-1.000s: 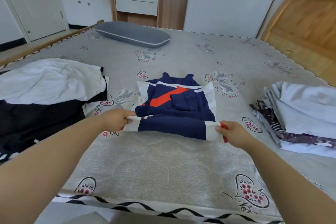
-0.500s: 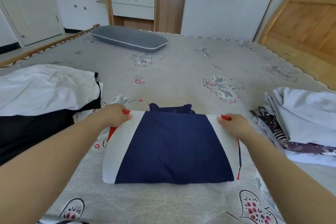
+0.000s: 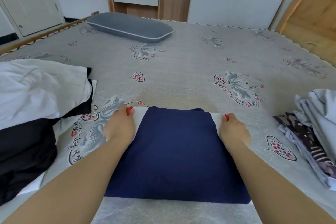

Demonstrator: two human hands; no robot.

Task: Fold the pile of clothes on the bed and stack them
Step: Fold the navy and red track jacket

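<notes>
On grey heart-print bedspread [image 3: 181,78], navy garment [image 3: 174,154] under both hands.

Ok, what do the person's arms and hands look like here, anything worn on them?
Both forearms are bare as far as the view shows: no sleeves, watch or bracelet in sight. The left hand and right hand wear no gloves; no rings are visible. The fingernails that show are painted bright red.

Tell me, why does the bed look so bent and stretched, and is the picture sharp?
Head view: the wide lens bows the bed edges and stretches both forearms; soft even daylight, no glare; the navy garment is fairly sharp, while the black clothes at the left edge look slightly smeared.
</notes>
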